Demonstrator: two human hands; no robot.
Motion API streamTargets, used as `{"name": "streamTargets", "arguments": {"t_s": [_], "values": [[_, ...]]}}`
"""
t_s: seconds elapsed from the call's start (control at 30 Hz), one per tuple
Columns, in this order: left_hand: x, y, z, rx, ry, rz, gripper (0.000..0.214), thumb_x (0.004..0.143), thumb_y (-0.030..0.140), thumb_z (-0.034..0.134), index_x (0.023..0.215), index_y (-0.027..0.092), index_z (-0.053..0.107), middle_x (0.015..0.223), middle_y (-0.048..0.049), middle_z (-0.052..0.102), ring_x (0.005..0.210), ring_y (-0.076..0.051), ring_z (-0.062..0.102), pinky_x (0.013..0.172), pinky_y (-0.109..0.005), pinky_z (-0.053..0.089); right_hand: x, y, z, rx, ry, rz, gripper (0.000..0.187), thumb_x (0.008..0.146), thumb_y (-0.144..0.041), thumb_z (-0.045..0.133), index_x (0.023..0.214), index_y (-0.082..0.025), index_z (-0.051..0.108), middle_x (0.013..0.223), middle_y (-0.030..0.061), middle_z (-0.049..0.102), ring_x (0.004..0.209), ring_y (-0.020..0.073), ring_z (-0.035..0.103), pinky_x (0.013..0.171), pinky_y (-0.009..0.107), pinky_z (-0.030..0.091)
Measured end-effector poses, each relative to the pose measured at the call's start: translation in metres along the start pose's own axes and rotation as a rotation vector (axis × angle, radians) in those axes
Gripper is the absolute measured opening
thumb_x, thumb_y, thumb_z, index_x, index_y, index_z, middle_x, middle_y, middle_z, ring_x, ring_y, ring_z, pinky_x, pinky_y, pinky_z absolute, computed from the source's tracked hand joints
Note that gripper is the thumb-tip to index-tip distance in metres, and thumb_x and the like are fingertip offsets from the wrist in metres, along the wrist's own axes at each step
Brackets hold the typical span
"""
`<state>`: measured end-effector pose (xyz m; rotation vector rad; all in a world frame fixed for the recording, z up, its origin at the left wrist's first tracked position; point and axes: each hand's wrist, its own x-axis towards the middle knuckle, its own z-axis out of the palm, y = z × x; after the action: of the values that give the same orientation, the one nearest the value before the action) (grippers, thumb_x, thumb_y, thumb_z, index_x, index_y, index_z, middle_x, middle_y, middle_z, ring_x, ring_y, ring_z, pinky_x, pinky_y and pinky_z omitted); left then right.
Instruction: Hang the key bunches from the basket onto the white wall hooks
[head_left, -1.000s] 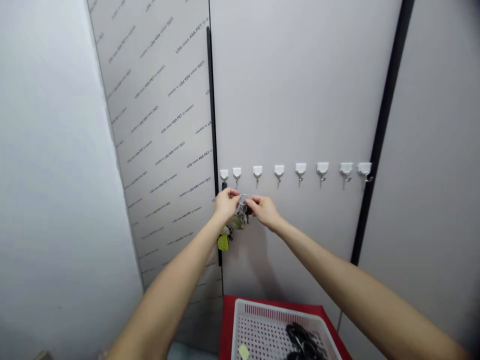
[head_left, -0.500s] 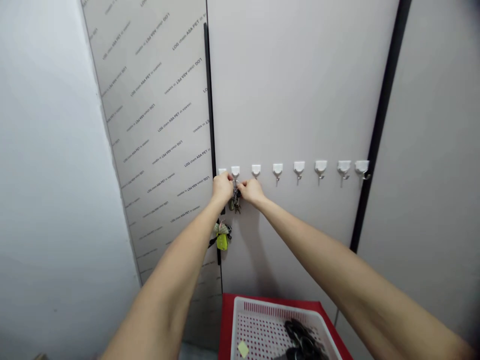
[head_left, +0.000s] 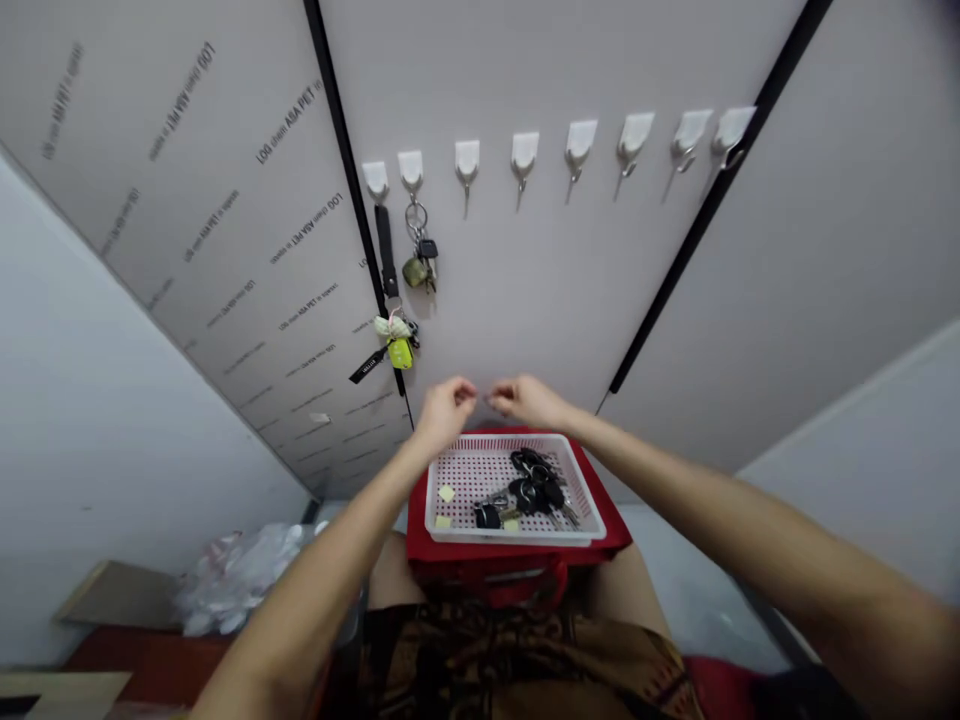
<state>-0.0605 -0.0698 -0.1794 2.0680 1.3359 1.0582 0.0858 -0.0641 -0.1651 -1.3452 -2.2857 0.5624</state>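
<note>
The left hand point(head_left: 447, 414) and right hand point(head_left: 529, 401) are hovering at 12 o'clock above the white plastic basket point(head_left: 514, 439) of keys point(head_left: 531, 490). Neither grip is showing clearly whether it is clenched or released

Free: six white wall hooks point(head_left: 579, 140) and bare panel point(head_left: 525, 320) below them, right of the key bunch point(head_left: 418, 262). In the way: strap with yellow fob point(head_left: 400, 352) at left end; white plastic basket point(head_left: 510, 438), far rim just below left hand point(head_left: 447, 414) and right hand point(head_left: 529, 401).

There are eight white wall hooks point(head_left: 525, 150), two hanging key bunches point(head_left: 418, 258) and one white plastic basket point(head_left: 514, 537).
</note>
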Motion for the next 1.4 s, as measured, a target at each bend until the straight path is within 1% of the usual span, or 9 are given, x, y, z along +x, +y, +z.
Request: {"name": "streamTargets", "arguments": {"t_s": [0.1, 0.17, 0.27, 0.37, 0.67, 0.87, 1.03, 1.23, 1.4], "values": [[-0.034, -0.020, 0.042, 0.094, -0.283, -0.015, 0.014, 0.060, 0.016, 0.044, 0.072, 0.015, 0.053, 0.063, -0.0003, 0.055, 0.059, -0.009, 0.048, 0.055, -0.019, 0.037, -0.040, 0.028, 0.030, -0.080, -0.130, 0.027, 0.016, 0.063, -0.019, 0.043, 0.068, -0.013, 0.057, 0.061, 0.0028, 0.058, 0.054, 0.0105, 0.047, 0.052, 0.020, 0.034], [-0.049, -0.027, 0.058, 0.166, -0.442, -0.012, 0.019, 0.058, 0.024, 0.049, 0.074, 0.016, 0.054, 0.067, -0.0008, 0.056, 0.061, -0.011, 0.049, 0.054, -0.020, 0.036, -0.058, 0.039, 0.041, -0.160, -0.170, -0.005, 0.019, 0.062, -0.022, 0.045, 0.074, -0.014, 0.057, 0.069, 0.0039, 0.058, 0.063, 0.0127, 0.048, 0.059, 0.022, 0.034], [-0.061, -0.032, 0.067, 0.273, -0.569, -0.027, 0.028, 0.053, 0.033, 0.053, 0.076, 0.018, 0.054, 0.071, -0.0019, 0.056, 0.065, -0.014, 0.049, 0.055, -0.021, 0.036, -0.074, 0.044, 0.049, -0.249, -0.174, -0.099, 0.026, 0.060, -0.027, 0.050, 0.083, -0.017, 0.055, 0.083, 0.0052, 0.055, 0.079, 0.0162, 0.044, 0.069, 0.026, 0.032], [-0.062, -0.034, 0.064, 0.330, -0.603, -0.093, 0.023, 0.055, 0.029, 0.051, 0.075, 0.018, 0.055, 0.068, -0.0019, 0.057, 0.062, -0.013, 0.049, 0.055, -0.022, 0.035, -0.080, 0.044, 0.053, -0.337, -0.193, -0.117, 0.027, 0.058, -0.026, 0.052, 0.084, -0.019, 0.055, 0.083, 0.0047, 0.055, 0.084, 0.0185, 0.041, 0.071, 0.029, 0.030], [-0.049, -0.042, 0.039, 0.160, -0.340, -0.264, 0.022, 0.066, 0.015, 0.034, 0.073, 0.012, 0.055, 0.064, -0.0020, 0.056, 0.057, -0.008, 0.048, 0.054, -0.018, 0.036, -0.067, 0.034, 0.057, -0.499, -0.198, -0.019, 0.021, 0.064, -0.017, 0.041, 0.078, -0.016, 0.056, 0.079, 0.0062, 0.056, 0.079, 0.0189, 0.042, 0.069, 0.030, 0.027], [-0.058, -0.040, 0.044, 0.369, -0.467, -0.130, 0.018, 0.062, 0.022, 0.043, 0.074, 0.014, 0.054, 0.072, -0.0050, 0.057, 0.069, -0.014, 0.050, 0.062, -0.023, 0.036, -0.065, 0.024, 0.068, -0.488, -0.210, -0.070, 0.021, 0.066, -0.026, 0.042, 0.078, -0.017, 0.056, 0.081, 0.0066, 0.056, 0.081, 0.0191, 0.042, 0.073, 0.032, 0.024], [-0.064, -0.043, 0.053, 0.406, -0.465, -0.194, 0.029, 0.056, 0.015, 0.047, 0.085, 0.014, 0.049, 0.070, -0.0052, 0.057, 0.068, -0.016, 0.050, 0.060, -0.025, 0.037, -0.064, 0.022, 0.076, -0.490, -0.231, -0.073, 0.020, 0.067, -0.026, 0.042, 0.073, -0.015, 0.057, 0.078, 0.0085, 0.056, 0.080, 0.0206, 0.044, 0.072, 0.035, 0.024], [-0.049, -0.040, 0.049, -0.140, -0.255, -0.347, 0.020, 0.059, 0.011, 0.045, 0.079, 0.011, 0.048, 0.063, -0.0010, 0.053, 0.058, -0.008, 0.048, 0.056, -0.020, 0.038, -0.058, 0.017, 0.077, -0.070, -0.116, -0.042, 0.024, 0.071, -0.027, 0.037, 0.085, -0.017, 0.054, 0.079, 0.0055, 0.058, 0.075, 0.0165, 0.049, 0.069, 0.029, 0.032], [-0.026, -0.020, 0.036, -0.484, 0.021, -0.303, 0.014, 0.058, 0.011, 0.047, 0.073, 0.013, 0.046, 0.063, 0.0006, 0.050, 0.058, -0.006, 0.047, 0.057, -0.018, 0.039, -0.038, 0.003, 0.068, 0.379, 0.137, 0.002, 0.028, 0.072, -0.029, 0.034, 0.090, -0.015, 0.051, 0.080, 0.0046, 0.057, 0.071, 0.0139, 0.050, 0.066, 0.026, 0.038]]}}
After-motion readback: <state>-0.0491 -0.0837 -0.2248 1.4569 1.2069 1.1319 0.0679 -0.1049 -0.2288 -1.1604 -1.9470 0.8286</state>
